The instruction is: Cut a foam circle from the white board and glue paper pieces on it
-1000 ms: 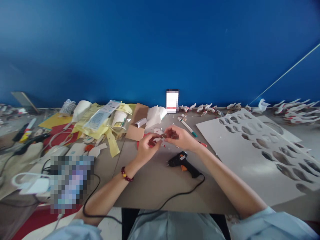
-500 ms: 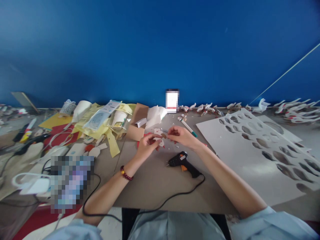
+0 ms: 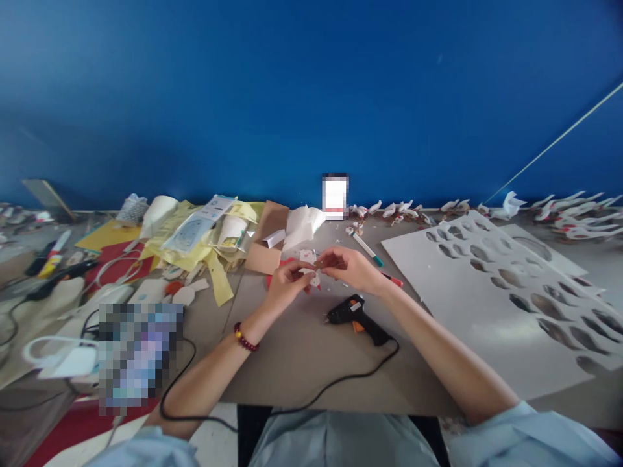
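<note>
Two hands: the small brown piece (image 3: 318,264) is pinched by the fingertips of the left hand (image 3: 292,282) and the right hand (image 3: 353,268), as far as can be made out.
Brown piece: held up between both grips, not yet set down; its handling is judged unfinished.
White scrap (image 3: 315,279): seen just below the grip; whether it is held cannot be told.
Bird-shaped figures (image 3: 407,210): seen beyond the grip to the right; judged already assembled. What is left cannot be counted.
Glue gun (image 3: 348,310): laid down nearer than the grip, untouched.
Black cable (image 3: 341,381): trailed below the grip and across the left forearm; could be snagged.
Cut-out board (image 3: 438,285): spread right of the grip.
Cardboard (image 3: 263,257): placed left of and beyond the grip.
</note>
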{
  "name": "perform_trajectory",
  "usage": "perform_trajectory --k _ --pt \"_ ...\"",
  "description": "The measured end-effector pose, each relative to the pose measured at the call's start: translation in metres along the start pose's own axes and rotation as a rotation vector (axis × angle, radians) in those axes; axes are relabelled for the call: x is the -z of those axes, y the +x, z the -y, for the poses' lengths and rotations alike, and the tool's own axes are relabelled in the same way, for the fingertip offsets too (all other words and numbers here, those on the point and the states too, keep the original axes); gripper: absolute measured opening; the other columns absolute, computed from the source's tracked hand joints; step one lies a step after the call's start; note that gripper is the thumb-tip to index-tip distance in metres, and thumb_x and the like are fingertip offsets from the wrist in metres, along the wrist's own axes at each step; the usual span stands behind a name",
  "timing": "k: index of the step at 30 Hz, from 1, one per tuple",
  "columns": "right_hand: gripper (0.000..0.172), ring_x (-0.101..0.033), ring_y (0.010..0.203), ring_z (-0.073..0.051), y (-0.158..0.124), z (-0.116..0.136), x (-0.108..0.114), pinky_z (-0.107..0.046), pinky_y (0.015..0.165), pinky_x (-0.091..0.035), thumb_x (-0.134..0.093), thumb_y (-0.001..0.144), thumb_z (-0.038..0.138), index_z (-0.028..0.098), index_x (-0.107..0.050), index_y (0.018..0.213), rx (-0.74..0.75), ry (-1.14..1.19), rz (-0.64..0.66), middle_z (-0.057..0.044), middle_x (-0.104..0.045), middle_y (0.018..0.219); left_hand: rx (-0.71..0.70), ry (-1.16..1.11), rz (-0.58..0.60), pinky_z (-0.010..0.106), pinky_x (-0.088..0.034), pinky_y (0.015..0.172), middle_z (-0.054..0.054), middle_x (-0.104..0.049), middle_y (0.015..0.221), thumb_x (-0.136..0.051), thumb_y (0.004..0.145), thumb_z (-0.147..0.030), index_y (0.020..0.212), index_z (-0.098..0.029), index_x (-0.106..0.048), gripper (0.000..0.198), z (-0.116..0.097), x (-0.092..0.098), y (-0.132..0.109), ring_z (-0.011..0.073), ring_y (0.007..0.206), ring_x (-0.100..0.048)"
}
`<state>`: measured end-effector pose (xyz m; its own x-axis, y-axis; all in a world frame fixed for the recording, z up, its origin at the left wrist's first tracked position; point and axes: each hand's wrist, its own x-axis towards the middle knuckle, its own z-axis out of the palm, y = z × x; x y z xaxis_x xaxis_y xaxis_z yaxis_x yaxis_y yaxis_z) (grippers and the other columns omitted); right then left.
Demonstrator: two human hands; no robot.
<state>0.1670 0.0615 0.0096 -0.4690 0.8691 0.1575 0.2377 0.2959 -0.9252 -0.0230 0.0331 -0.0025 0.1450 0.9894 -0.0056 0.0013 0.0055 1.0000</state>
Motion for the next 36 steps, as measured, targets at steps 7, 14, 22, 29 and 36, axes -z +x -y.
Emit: perform_trajectory --k 7,14,22,29,36 --pt "0.023 -0.062 0.075 -0.014 0.000 0.001 0.000 -0.030 0.068 -0.051 -0.064 0.079 0.029 0.018 -0.062 0.099 0.003 -0.011 0.001 -0.005 -0.067 0.088 -0.015 0.013 -0.005 0.023 -0.050 0.048 0.002 -0.069 0.064 -0.073 0.067 -0.035 0.084 -0.015 -0.067 0.026 -0.001 -0.001 0.000 0.0113 0.047 -0.059" --pt "0.023 -0.056 0.063 -0.011 0.001 0.003 0.006 -0.024 0.056 -0.045 -0.066 0.077 0.038 0.018 -0.056 0.086 -0.065 0.007 -0.118 -0.002 -0.063 0.081 -0.204 0.255 -0.077 0.022 -0.051 0.051 0.005 -0.070 0.079 -0.066 0.077 -0.032 0.089 -0.016 -0.067 0.021 0.008 0.003 0.001 0.0120 0.056 -0.063" --pt "0.020 -0.049 0.056 -0.011 0.001 0.007 0.020 -0.024 0.051 -0.039 -0.064 0.078 0.037 0.018 -0.059 0.074 -0.052 -0.105 -0.083 0.001 -0.059 0.069 -0.918 0.918 -0.136 0.023 -0.053 0.071 0.005 -0.068 0.087 -0.055 0.086 -0.019 0.095 -0.020 -0.066 0.014 0.012 0.008 -0.004 0.0142 0.080 -0.066" --pt "0.011 -0.056 0.070 -0.013 -0.007 0.025 0.028 -0.026 0.063 -0.043 -0.052 0.085 0.019 0.019 -0.062 0.088 0.105 -0.285 0.092 -0.002 -0.065 0.085 -1.165 1.082 -0.151 0.024 -0.052 0.069 0.004 -0.069 0.085 -0.058 0.084 -0.016 0.098 -0.022 -0.064 0.016 0.018 0.015 -0.007 0.0138 0.074 -0.067" --pt "0.017 -0.055 0.075 -0.013 -0.015 0.037 0.022 -0.026 0.068 -0.042 -0.063 0.075 0.016 0.022 -0.058 0.091 0.215 -0.413 0.163 -0.001 -0.061 0.089 -1.212 1.058 -0.206 0.024 -0.053 0.069 0.005 -0.070 0.086 -0.061 0.081 -0.014 0.097 -0.021 -0.066 0.018 0.021 0.013 -0.004 0.0149 0.078 -0.068"
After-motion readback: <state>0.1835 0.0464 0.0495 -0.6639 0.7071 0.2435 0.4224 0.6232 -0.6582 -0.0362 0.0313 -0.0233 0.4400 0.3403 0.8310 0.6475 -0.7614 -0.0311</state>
